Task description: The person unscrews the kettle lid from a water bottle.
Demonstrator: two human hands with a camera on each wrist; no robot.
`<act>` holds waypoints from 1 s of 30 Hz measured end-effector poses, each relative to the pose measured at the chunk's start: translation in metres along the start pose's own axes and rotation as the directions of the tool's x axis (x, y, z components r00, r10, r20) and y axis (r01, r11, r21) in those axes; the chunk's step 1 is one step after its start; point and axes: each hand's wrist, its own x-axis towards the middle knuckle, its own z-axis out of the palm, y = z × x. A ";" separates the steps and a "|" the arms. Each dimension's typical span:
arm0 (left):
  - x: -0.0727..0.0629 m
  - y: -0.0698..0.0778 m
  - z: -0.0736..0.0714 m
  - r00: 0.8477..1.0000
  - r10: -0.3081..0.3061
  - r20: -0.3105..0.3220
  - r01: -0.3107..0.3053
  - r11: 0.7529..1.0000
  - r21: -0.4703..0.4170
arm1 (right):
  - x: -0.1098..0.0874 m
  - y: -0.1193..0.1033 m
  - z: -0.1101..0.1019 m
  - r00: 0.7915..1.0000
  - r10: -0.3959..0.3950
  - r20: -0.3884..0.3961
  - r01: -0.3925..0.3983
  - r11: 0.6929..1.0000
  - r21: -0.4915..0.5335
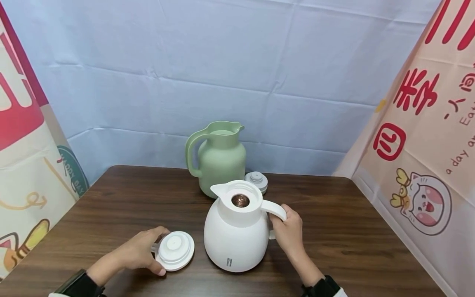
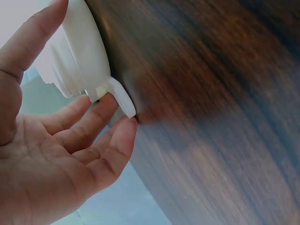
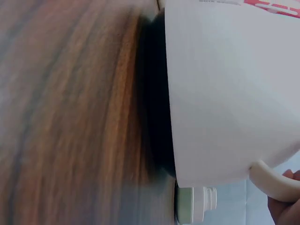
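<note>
A white insulated jug (image 1: 237,239) stands on the table with its spout to the left and its round mouth uncovered, showing a dark metallic interior. My right hand (image 1: 289,229) grips its handle on the right side; in the right wrist view the jug's wall (image 3: 229,93) fills much of the picture. Left of the jug lies a round white stopper lid (image 1: 175,251), its small tab (image 2: 123,98) pointing toward my left hand (image 1: 139,249). The fingertips of that hand touch the tab, while its thumb is stretched out along the near side of the lid.
Behind the white jug is a green jug (image 1: 222,163), its handle to the left. A second lid (image 1: 257,181), white on top, sits beside it. The wooden table (image 1: 352,231) is bordered by a pale blue cloth (image 1: 208,62) at the back and printed cloths at both sides.
</note>
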 end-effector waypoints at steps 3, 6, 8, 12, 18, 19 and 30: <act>-0.001 0.000 0.000 1.000 -0.007 0.002 0.007 1.000 0.002 | -0.002 -0.001 -0.004 0.998 0.037 0.060 -0.038 0.999 0.021; -0.001 0.000 0.001 1.000 -0.003 -0.002 0.003 1.000 0.003 | -0.004 0.000 -0.007 0.988 0.073 0.139 -0.088 0.990 0.106; -0.001 0.001 0.001 1.000 0.002 -0.012 -0.002 1.000 0.010 | -0.004 0.003 -0.009 0.978 0.071 0.197 -0.110 0.975 0.193; -0.001 0.004 0.004 0.998 -0.028 -0.049 0.029 0.999 0.027 | -0.005 0.009 -0.009 0.965 0.002 0.262 -0.094 0.935 0.342; 0.000 0.009 0.011 0.981 -0.122 -0.149 0.134 0.988 0.075 | -0.006 0.009 -0.004 0.981 0.003 0.195 -0.075 0.928 0.364; 0.000 0.009 0.012 0.978 -0.130 -0.162 0.145 0.986 0.085 | -0.007 0.007 -0.003 0.984 0.013 0.176 -0.076 0.931 0.357; 0.003 0.009 0.012 0.970 -0.171 -0.170 0.193 0.974 0.120 | -0.009 0.001 0.003 0.997 0.070 0.033 -0.076 0.960 0.270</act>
